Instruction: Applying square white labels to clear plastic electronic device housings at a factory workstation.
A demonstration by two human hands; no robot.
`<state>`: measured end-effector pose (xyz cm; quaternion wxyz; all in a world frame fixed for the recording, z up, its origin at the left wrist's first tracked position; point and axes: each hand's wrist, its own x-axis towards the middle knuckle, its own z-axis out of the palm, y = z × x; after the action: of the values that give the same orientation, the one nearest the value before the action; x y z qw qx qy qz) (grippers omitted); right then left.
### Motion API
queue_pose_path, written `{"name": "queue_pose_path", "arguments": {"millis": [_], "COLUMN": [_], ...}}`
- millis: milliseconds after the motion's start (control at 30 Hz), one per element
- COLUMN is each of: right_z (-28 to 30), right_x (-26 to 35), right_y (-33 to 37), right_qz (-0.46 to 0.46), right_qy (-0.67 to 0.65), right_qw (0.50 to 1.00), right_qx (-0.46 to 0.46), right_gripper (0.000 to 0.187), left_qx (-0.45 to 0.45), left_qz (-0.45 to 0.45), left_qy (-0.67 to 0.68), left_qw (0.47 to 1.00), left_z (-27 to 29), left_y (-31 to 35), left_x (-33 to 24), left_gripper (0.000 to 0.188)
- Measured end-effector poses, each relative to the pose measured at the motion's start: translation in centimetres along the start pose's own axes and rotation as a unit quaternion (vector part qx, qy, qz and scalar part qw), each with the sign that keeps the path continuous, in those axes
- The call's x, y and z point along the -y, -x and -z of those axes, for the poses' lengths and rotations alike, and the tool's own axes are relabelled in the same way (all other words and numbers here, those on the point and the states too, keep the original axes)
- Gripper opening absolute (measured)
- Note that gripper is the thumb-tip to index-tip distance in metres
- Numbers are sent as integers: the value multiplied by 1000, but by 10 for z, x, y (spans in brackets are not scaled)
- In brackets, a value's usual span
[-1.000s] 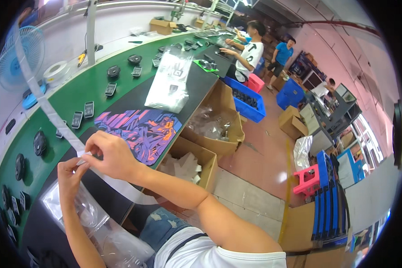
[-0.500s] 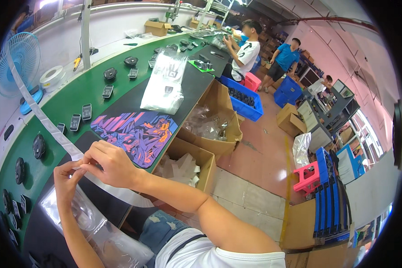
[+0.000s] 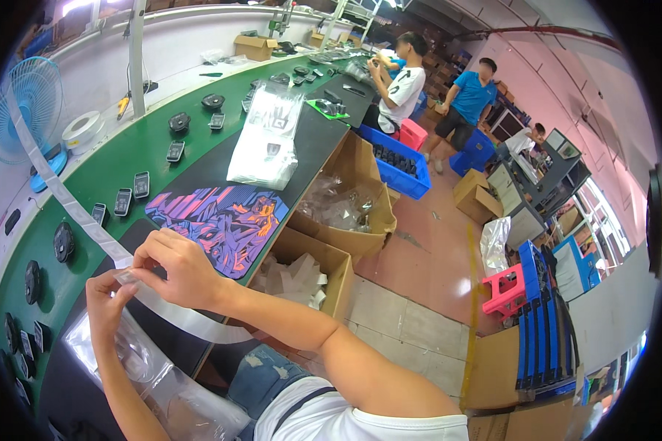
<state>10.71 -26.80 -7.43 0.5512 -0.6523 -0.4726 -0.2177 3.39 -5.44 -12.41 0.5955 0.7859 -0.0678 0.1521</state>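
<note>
Strip (image 3: 88, 226): slants lengthwise from the fan (image 3: 43, 110) over the bench (image 3: 107, 165) toward the shorts (image 3: 261, 371)
Left hand (image 3: 104, 303): fingertips pinched on a pale bit (image 3: 126, 277)
Right hand (image 3: 175, 266): nearer, across the strip, pinching that bit too

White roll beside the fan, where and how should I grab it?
Probably best take the roll by its right rim, coming from the right, thumb in its centre hole: it lies flat, hole facing up, and the fan stands close on its left.
</note>
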Motion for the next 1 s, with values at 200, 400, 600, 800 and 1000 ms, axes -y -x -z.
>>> {"name": "queue_pose_path", "arguments": {"millis": [200, 400, 600, 800, 1000], "right_z": [17, 12, -8, -11, -12], "right_x": [23, 66, 73, 73, 77], "right_y": [7, 65, 107, 115, 116], "right_qz": [-8, -196, -282, -301, -282], "right_qy": [-53, -222, -269, -287, -271], "right_qw": [997, 949, 903, 887, 899], "right_qx": [-54, 107, 179, 201, 199], "right_gripper": [15, 12, 14, 14, 14], "left_qx": [-50, -27, -25, -26, -37], "left_qz": [-34, -34, -36, -41, -26], "left_qy": [-30, -28, -11, -19, -11], "left_qw": [998, 999, 999, 999, 999], "left_z": [-1, -2, -1, -2, 0], "left_y": [0, -1, -3, -2, -2], "left_x": [-2, -5, -1, -3, 1], "left_gripper": [60, 68, 58, 55, 56]}}
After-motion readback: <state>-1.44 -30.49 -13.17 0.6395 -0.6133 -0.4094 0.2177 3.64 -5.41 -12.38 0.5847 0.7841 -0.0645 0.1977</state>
